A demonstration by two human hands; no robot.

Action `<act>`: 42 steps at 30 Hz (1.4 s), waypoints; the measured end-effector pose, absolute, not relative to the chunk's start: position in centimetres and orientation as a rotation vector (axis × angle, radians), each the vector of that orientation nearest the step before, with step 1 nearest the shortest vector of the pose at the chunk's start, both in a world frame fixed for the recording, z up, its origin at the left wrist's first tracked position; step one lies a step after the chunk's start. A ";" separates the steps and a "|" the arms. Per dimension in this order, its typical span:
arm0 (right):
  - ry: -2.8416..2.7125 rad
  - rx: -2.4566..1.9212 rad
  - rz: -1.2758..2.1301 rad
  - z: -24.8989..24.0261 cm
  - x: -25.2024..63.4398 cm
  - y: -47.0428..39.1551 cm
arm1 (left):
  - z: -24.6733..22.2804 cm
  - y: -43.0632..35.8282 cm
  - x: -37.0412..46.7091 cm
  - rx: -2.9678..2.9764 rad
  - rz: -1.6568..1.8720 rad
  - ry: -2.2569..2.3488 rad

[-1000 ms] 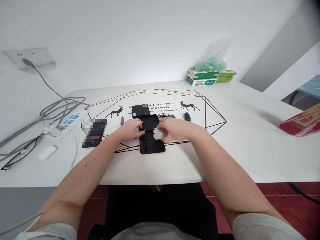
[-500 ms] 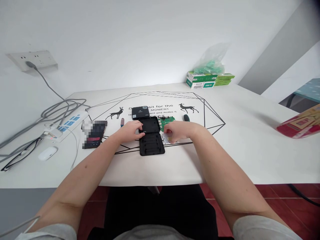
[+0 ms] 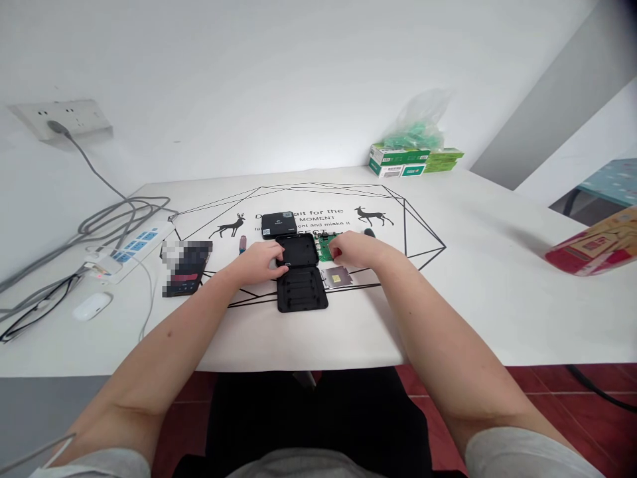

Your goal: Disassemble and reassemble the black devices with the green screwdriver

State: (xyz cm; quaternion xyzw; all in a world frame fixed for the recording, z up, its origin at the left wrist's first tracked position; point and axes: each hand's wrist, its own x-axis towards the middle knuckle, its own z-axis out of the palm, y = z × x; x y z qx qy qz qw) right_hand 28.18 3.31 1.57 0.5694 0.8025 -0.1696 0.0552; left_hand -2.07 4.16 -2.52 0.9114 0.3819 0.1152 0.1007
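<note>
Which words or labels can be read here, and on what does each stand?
"ait for the" on the table mat.
"MOMENT" below it.
"ont and miake it" on the third line.
Labels on the green boxes and the small black box: too small.
Phone screen: blurred.

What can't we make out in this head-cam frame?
- Phone screen: pixelated.
- Green circuit board: mostly under the right hand; grip unclear.
- Left hand fingertips on the black case: too small to judge the grip.
- Red box: cut by the right edge.
</note>
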 end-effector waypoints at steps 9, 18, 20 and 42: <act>2.532 1.727 -0.393 1.8 27.8 3.1 | -2.3 4.0 -1.9 2.682 0.328 1.145; 2.467 1.750 -0.396 1.1 27.9 3.6 | -1.7 3.3 -1.9 2.571 0.367 1.277; 2.473 1.754 -0.376 0.9 27.8 3.7 | -1.5 3.1 -1.9 2.534 0.376 1.332; 3.056 1.677 -0.888 0.8 24.1 0.6 | -1.9 3.7 -1.7 2.476 0.229 1.531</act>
